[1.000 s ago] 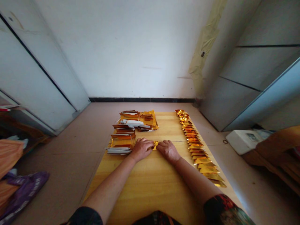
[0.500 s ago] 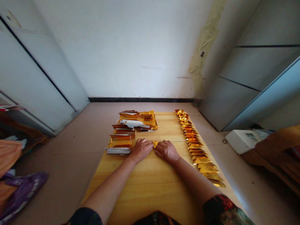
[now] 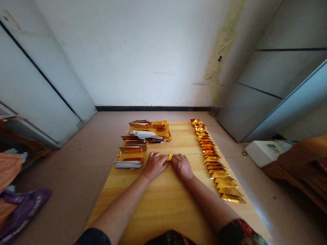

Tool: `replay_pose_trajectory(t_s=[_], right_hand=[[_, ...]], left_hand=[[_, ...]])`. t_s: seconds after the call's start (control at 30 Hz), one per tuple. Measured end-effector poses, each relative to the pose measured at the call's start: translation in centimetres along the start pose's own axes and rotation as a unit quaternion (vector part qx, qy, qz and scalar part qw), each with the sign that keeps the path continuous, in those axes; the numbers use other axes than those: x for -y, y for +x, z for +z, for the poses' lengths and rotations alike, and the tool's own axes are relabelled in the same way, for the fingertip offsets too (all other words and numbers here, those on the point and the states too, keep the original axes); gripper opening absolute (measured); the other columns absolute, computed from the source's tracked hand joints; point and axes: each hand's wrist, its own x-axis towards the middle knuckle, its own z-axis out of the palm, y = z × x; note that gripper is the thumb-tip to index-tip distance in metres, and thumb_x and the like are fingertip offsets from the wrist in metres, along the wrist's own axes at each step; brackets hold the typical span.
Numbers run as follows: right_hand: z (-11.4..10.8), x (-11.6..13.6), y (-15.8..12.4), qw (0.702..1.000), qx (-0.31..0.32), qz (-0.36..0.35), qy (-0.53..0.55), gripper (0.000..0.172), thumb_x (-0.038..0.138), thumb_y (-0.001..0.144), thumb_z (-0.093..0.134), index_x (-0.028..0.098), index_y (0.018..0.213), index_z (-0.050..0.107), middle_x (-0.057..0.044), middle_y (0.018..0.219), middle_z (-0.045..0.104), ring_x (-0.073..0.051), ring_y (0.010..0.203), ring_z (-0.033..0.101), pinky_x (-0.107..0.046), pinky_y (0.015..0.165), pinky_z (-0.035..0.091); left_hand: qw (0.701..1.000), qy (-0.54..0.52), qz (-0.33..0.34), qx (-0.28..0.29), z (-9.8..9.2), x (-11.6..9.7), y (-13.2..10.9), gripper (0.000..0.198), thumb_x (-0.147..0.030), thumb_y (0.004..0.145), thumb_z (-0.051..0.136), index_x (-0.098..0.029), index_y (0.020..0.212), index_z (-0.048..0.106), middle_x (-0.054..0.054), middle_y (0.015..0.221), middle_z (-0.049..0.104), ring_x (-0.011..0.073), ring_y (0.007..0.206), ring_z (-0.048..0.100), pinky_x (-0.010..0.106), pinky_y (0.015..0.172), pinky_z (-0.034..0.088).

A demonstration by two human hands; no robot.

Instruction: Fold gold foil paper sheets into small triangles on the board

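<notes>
- Far left, a purple plastic bag (image 3: 25, 212) lies on the floor (image 3: 71, 177) below an orange cloth (image 3: 9, 173). Both sit well off the bench, so a slipped sheet could land among them and be hard to spot.
- Moving in, a front stack of gold foil sheets (image 3: 131, 156) sits on white paper at the bench's (image 3: 163, 211) left side. Its curled, loose edges overhang slightly, and a knock from the left forearm could fan it out.
- Behind it, a rear pile of gold foil sheets (image 3: 149, 131) lies messy and uneven, so it could slide if brushed.
- The left hand (image 3: 154, 166) is at the middle of the bench, its fingers (image 3: 158, 157) curled in tight toward the foil.
- Right at centre, the small gold foil piece (image 3: 169, 157) sits between both hands, partly hidden. It is tiny and slick, so a loosened pinch could let it spring open or drop.
- The right hand (image 3: 182, 166) is close beside it, its fingers (image 3: 177, 157) narrow and pressed in from the other side. Uneven pressure could crease or tear the foil.
- Further right, a long row of folded gold foil triangles (image 3: 213, 160) runs along the bench, each overlapping the next. One bump from the right wrist could topple them like dominoes, and the nearest ones sit close to the bench edge.
</notes>
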Motion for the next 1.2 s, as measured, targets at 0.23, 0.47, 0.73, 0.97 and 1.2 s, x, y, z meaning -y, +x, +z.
replay_pose_trajectory(t_s=[0.23,0.47,0.73,0.97,1.2], right_hand=[[0.1,-0.3,-0.2,0.996,-0.036,0.051,0.067,0.017,0.024,0.091,0.050,0.022,0.085,0.066,-0.003,0.096,0.065,-0.016,0.085,0.049,-0.027,0.072,0.032],[0.0,-0.2,-0.3,0.993,-0.042,0.074,0.081,0.016,0.026,0.091,0.051,0.022,0.086,0.067,-0.003,0.099,0.063,-0.016,0.089,0.049,-0.026,0.074,0.032],[0.0,-0.2,-0.4,0.993,-0.040,0.074,0.080,0.017,0.028,0.091,0.050,0.023,0.089,0.066,-0.004,0.100,0.062,-0.016,0.090,0.048,-0.026,0.075,0.033],[-0.1,-0.2,-0.6,0.997,-0.037,0.048,0.046,0.016,0.025,0.091,0.051,0.023,0.086,0.065,-0.004,0.096,0.062,-0.016,0.088,0.047,-0.027,0.072,0.031],[-0.6,-0.9,-1.2,1.000,-0.009,0.009,0.010,0.015,0.030,0.091,0.050,0.026,0.094,0.065,-0.004,0.103,0.060,-0.017,0.093,0.046,-0.028,0.075,0.030]], left_hand=[[0.996,-0.086,-0.028,-0.022,1.3,0.4,0.5,0.017,-0.006,0.076,0.056,-0.019,0.079,0.067,0.004,0.079,0.067,0.0178,0.080,0.055,0.031,0.075,0.042],[0.989,-0.135,-0.063,-0.021,1.3,0.7,1.1,0.016,-0.005,0.074,0.057,-0.018,0.077,0.066,0.004,0.081,0.065,0.0174,0.083,0.056,0.030,0.078,0.046],[0.994,-0.100,-0.042,0.000,1.3,0.8,1.4,0.015,-0.006,0.074,0.057,-0.018,0.074,0.066,0.004,0.079,0.061,0.0173,0.082,0.054,0.030,0.076,0.045],[0.993,-0.116,-0.015,-0.017,1.7,1.3,0.7,0.013,-0.009,0.075,0.059,-0.019,0.076,0.067,0.004,0.080,0.062,0.0168,0.082,0.054,0.029,0.075,0.045],[0.996,-0.093,0.012,-0.010,1.3,1.1,0.3,0.014,-0.013,0.078,0.057,-0.020,0.074,0.069,0.005,0.079,0.062,0.0166,0.081,0.054,0.031,0.075,0.044]])
